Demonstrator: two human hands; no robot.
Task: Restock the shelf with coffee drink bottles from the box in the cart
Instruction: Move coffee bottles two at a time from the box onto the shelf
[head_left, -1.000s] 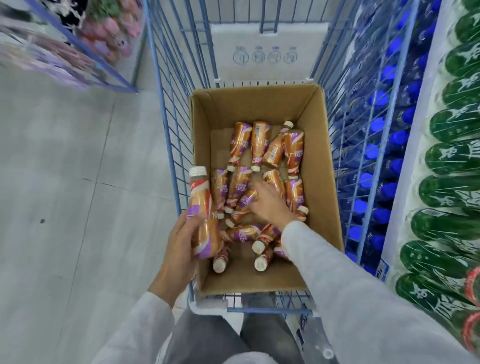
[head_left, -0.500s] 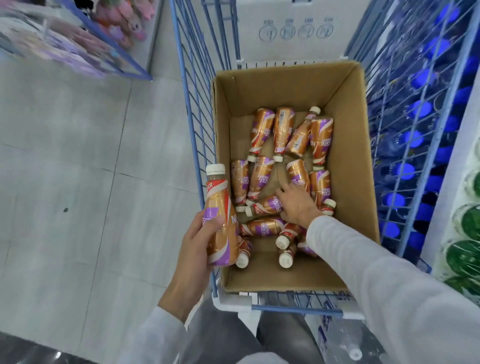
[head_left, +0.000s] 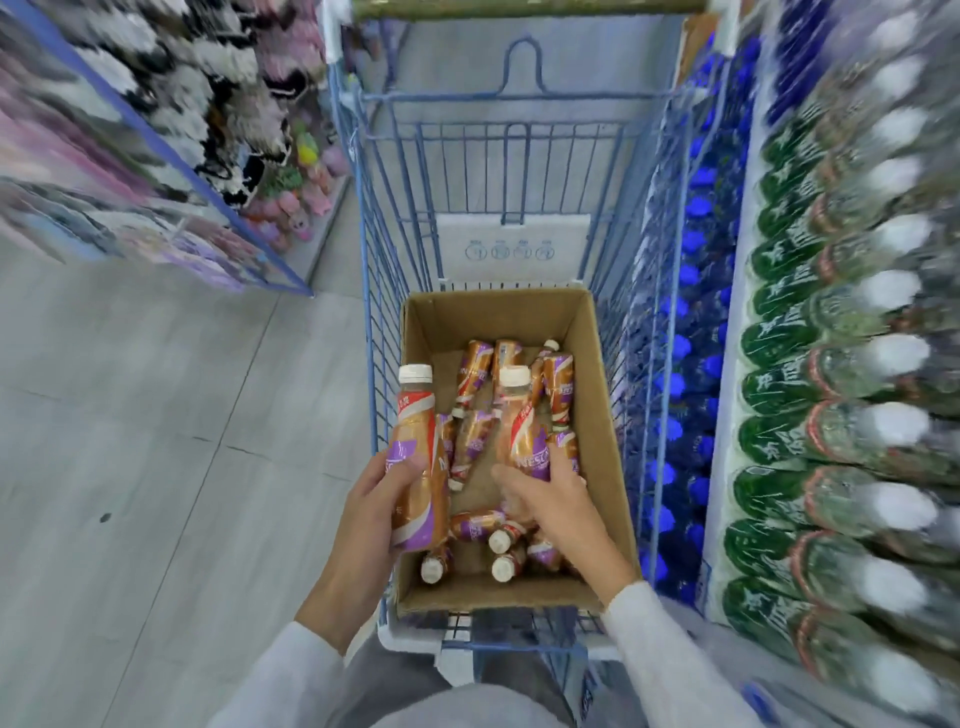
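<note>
Change: right hand (head_left: 550, 504), groping in the box (head_left: 493, 317) a second ago, now grasps a second bottle (head_left: 522, 421), raised upright. Left hand (head_left: 371, 512) still clasps the first bottle (head_left: 415, 447) at the box's 9 o'clock; shelving likely next.

Lighting is bright, even and diffuse; shadows on the floor (head_left: 156, 467) are faint and soft. The centre is fairly sharp: the box (head_left: 493, 317) and the bottles (head_left: 475, 374) in it read clearly. Heavy motion blur smears the right-hand shelf (head_left: 831, 364) and the left-hand display (head_left: 130, 130). Wide-angle distortion bows the cart (head_left: 387, 291) rails outward.

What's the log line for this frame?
left hand: grips coffee bottle | right hand: grips second bottle over box | loose bottles lie inside
</note>
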